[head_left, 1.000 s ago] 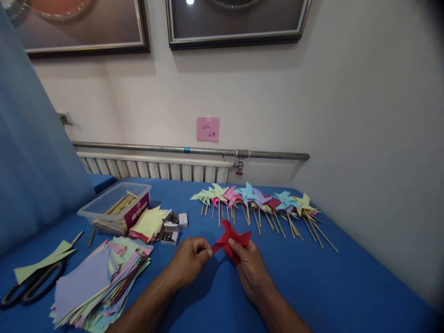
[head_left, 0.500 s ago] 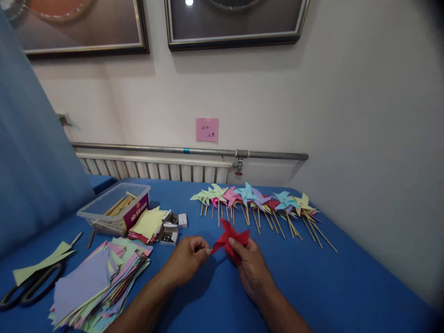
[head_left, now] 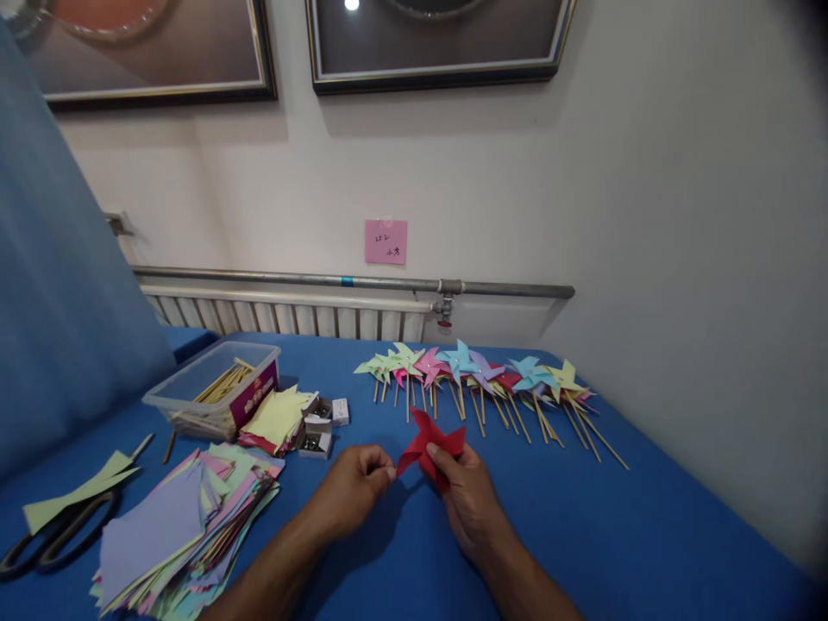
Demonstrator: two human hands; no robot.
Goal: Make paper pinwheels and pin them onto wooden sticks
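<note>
A red paper pinwheel [head_left: 428, 444] is pinched in my right hand [head_left: 471, 498], the thumb pressing near its centre and the fingers behind it. No stick shows on this pinwheel. Just left of it, my left hand [head_left: 354, 490] is closed, thumb against forefinger, close to the pinwheel's left tip. What its fingertips hold, if anything, is too small to make out. Small white boxes [head_left: 313, 444] with shiny metal pins stand beyond my left hand. Past the red pinwheel lies a row of finished pinwheels on sticks [head_left: 458, 362], in several colours.
A clear plastic tub [head_left: 169, 398] of wooden sticks stands at left, beside yellow cut paper [head_left: 272, 421]. Nearer lies a stack of coloured paper [head_left: 159, 526]. Black-handled scissors [head_left: 78, 533] rest under green paper scraps at far left. A wall and radiator [head_left: 291, 315] bound the blue table.
My left hand has shifted very slightly down and right, its fingers still pinched. The red pinwheel and my right hand have hardly moved.
</note>
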